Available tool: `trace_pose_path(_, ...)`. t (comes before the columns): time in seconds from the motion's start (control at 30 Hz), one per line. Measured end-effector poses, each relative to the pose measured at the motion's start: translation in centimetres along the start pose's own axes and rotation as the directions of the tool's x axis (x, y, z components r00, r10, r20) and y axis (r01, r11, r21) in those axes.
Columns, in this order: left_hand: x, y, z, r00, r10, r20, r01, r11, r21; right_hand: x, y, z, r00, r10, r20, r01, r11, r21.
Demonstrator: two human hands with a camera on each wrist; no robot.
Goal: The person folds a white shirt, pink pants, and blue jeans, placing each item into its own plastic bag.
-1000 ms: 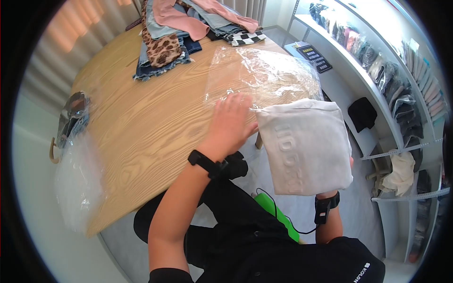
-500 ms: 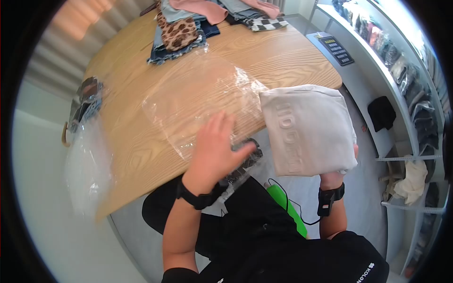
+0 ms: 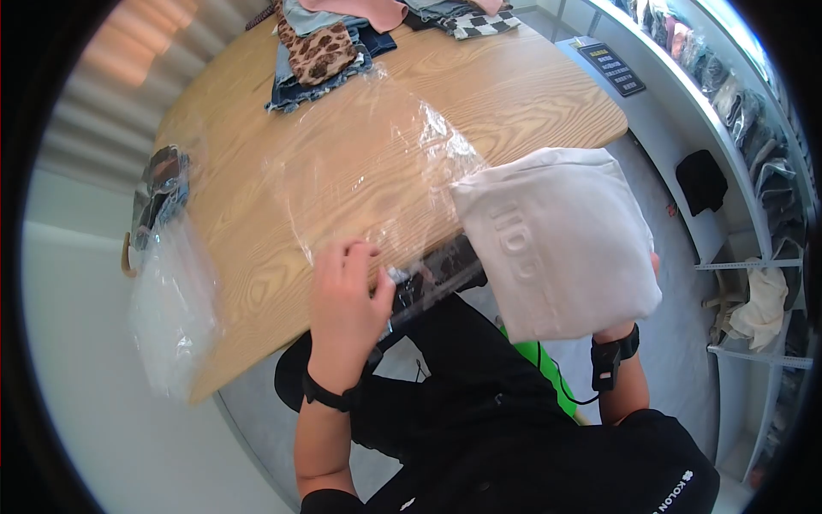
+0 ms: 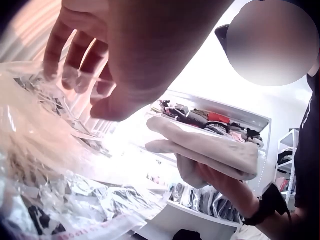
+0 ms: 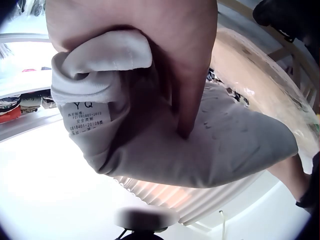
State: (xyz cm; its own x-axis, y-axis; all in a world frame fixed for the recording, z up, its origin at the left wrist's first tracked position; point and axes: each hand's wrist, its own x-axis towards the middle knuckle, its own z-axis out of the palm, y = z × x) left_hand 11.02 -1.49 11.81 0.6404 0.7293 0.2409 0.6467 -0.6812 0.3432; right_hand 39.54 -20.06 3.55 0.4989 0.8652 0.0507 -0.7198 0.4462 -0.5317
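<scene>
A folded off-white garment with raised lettering lies across my right hand, which grips it from below. In the right wrist view the fingers wrap over the cloth beside a printed label. My left hand is at the near table edge, fingers loosely bent and thumb apart. Its fingertips are right at the near edge of a clear plastic bag spread on the table. Part of that bag hangs over the edge, and the garment overlaps its right corner in the head view.
On the wooden table, a pile of clothes lies at the far side. More clear plastic bags hang at the left edge near a bagged garment. Shelves with packed clothes stand to the right.
The clear bag was pulled left and toward the body over the table. My left hand moved left with it to the near edge. The garment stays in the right hand, slightly turned.
</scene>
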Motion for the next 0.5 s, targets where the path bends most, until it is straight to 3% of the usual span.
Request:
trace_pose_path(0.07,0.7,0.4,-0.8,0.966,-0.145,-0.214,0.143,0.989,-0.027,-1.4,-0.2,1.4,0.982,0.169,-0.08,-0.132,0.931,0.34)
trace_pose_path(0.1,1.0,0.2,-0.8,0.944,-0.126,-0.304,0.129,0.992,-0.012,-2.0,0.0,1.5,0.981,0.178,-0.075,-0.143,0.931,0.337)
trace_pose_path(0.17,1.5,0.5,-1.1,0.932,-0.174,-0.318,0.163,0.985,-0.064,-3.0,0.5,1.4,0.982,0.176,-0.072,-0.165,0.977,0.138)
trace_pose_path(0.2,1.7,0.8,-1.3,0.921,-0.212,-0.327,0.184,0.976,-0.115,-3.2,0.8,1.0,0.981,0.181,-0.068,-0.171,0.976,0.137)
trace_pose_path(0.23,1.9,0.9,-1.3,0.919,-0.216,-0.329,0.188,0.975,-0.115,-3.4,1.3,0.1,0.956,0.248,-0.159,-0.211,0.953,0.217)
trace_pose_path(0.33,1.9,1.6,-1.4,0.904,-0.191,-0.383,0.147,0.979,-0.14,-4.0,2.9,-3.5,0.796,0.461,-0.391,-0.264,0.847,0.461)
trace_pose_path(0.37,1.8,1.9,-1.6,0.916,-0.213,-0.34,0.172,0.974,-0.147,-3.4,3.1,-1.8,0.719,0.532,-0.447,-0.258,0.802,0.539)
trace_pose_path(0.4,1.7,2.1,-1.7,0.926,-0.234,-0.297,0.195,0.969,-0.153,-3.5,3.1,0.3,0.882,0.372,-0.29,-0.302,0.917,0.259)
trace_pose_path(0.43,1.5,2.1,-1.7,0.925,-0.235,-0.297,0.197,0.968,-0.153,-2.9,3.1,4.9,0.977,0.184,-0.11,-0.187,0.982,-0.017)
trace_pose_path(0.47,1.3,2.2,-1.7,0.945,-0.152,-0.289,0.131,0.987,-0.091,-1.7,3.3,7.3,0.977,0.185,-0.109,-0.188,0.982,-0.017)
trace_pose_path(0.5,1.2,2.2,-1.7,0.959,-0.069,-0.275,0.063,0.998,-0.03,-0.7,3.5,8.9,0.987,0.158,0.008,-0.158,0.986,-0.052)
